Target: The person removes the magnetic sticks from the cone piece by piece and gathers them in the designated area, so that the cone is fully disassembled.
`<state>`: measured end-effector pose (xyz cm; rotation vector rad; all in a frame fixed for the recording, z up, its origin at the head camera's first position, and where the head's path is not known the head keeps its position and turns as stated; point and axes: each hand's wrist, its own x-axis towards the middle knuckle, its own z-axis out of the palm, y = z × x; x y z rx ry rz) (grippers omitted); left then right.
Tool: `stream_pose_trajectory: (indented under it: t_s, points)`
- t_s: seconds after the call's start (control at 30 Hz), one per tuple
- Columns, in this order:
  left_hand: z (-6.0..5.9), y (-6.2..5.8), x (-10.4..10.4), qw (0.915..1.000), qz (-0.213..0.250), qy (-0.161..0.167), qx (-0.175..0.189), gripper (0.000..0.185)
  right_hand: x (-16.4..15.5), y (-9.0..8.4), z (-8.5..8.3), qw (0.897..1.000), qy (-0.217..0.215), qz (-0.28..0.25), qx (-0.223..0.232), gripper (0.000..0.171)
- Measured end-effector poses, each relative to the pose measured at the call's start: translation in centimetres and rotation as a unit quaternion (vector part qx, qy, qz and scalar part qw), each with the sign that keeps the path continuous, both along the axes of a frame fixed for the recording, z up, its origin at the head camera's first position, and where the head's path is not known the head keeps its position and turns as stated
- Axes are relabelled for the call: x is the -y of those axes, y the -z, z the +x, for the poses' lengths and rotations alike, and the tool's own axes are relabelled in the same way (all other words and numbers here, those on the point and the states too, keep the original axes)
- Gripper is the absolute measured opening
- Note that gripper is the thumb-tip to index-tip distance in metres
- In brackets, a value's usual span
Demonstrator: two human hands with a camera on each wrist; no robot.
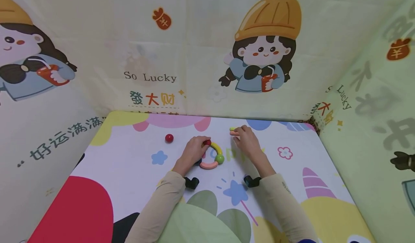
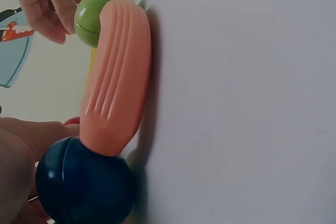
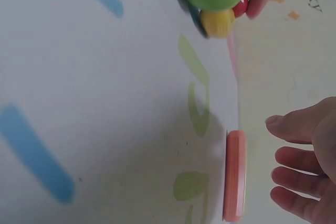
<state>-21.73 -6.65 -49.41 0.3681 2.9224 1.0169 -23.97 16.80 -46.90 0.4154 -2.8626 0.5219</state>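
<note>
In the head view my left hand [image 1: 193,150] pinches a red ball [image 1: 207,142] at the far side of a toy ring of balls and curved bars. A yellow curved bar [image 1: 216,147] runs from it to a green ball [image 1: 219,159]. The salmon-pink curved bar [image 2: 118,72] joins the green ball to a dark blue ball [image 2: 86,182]; my left hand hides the ring's left side. Farther right, my right hand [image 1: 248,142] hovers, fingers loosely bent and apart, beside a loose salmon-pink bar [image 3: 234,177]. A yellow-green piece [image 1: 232,129] lies just behind that bar.
Another red ball [image 1: 169,138] lies to the left of the ring. Under everything is a white table cover [image 1: 207,181] with printed shapes. Patterned cloth walls [image 1: 201,55] rise at the back and both sides. Black straps [image 1: 192,183] show at the wrists.
</note>
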Motion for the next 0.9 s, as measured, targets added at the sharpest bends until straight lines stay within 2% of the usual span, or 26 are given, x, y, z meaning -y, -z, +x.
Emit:
stream_pose_trajectory:
  t_s: [0.2, 0.43, 0.73, 0.9]
  points:
    - [0.1, -0.3, 0.4, 0.9999, -0.011, 0.001, 0.012, 0.038, 0.6, -0.2, 1.1, 0.999, 0.008, -0.004, 0.033, 0.032]
    - [0.7, -0.9, 0.7, 0.9993, -0.012, -0.024, 0.028, 0.036, 1.0, 0.0, 2.3, 1.000, -0.002, -0.022, 0.022, 0.026]
    - [1.3, -0.5, 1.2, 0.9975, 0.008, -0.054, 0.046, 0.036, 1.9, -0.3, 3.7, 0.998, -0.001, -0.022, 0.053, 0.028]
    - [1.9, -0.7, 1.7, 0.9986, -0.002, -0.042, 0.033, 0.037, 2.3, -0.2, 4.6, 0.997, -0.010, -0.022, 0.067, 0.029]
